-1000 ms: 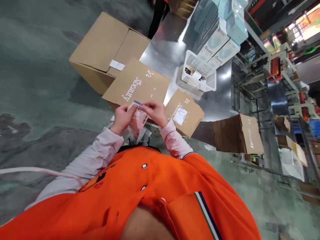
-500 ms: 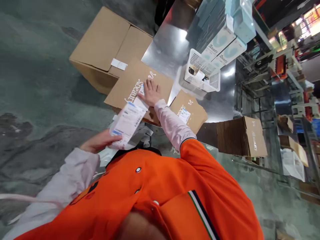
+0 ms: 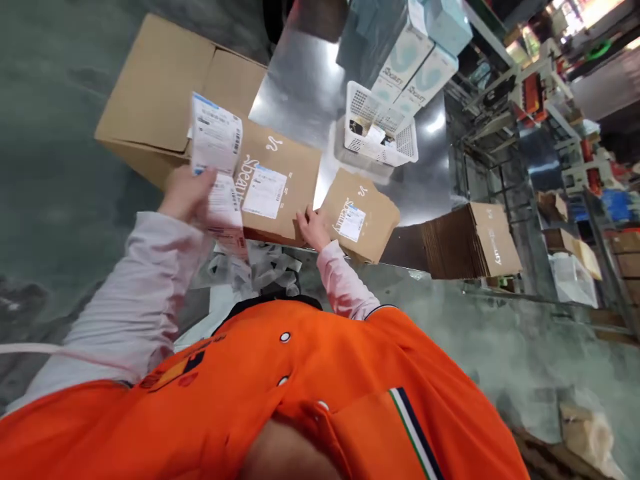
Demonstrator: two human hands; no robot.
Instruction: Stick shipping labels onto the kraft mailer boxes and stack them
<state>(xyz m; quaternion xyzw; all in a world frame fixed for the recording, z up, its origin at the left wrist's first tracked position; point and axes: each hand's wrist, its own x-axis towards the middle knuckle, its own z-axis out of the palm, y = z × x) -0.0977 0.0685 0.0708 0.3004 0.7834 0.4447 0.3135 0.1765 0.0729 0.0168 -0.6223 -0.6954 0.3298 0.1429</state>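
Note:
My left hand (image 3: 187, 193) is closed around a strip of printed shipping labels (image 3: 217, 133), which stands up above the fingers and hangs down below them. Behind the strip lies a flat brown cardboard box (image 3: 300, 163) with white lettering and a shipping label (image 3: 265, 192) stuck on it. At that box's near right corner, my right hand (image 3: 315, 229) grips the edge with bent fingers. Just right of it is a smaller cardboard box (image 3: 373, 230), which also bears a label (image 3: 351, 223).
A large closed carton (image 3: 155, 80) stands at the left. On the metal table (image 3: 295, 87) are a white basket (image 3: 380, 150) with small items and stacked light-blue boxes (image 3: 407, 57). A pile of folded cartons (image 3: 470, 240) sits at the right. Clear plastic packing (image 3: 273, 267) hangs below the table edge.
My left hand has raised the label strip up and left. My right hand has moved off the label on the larger box to that box's near right corner, leaving the stuck label uncovered.

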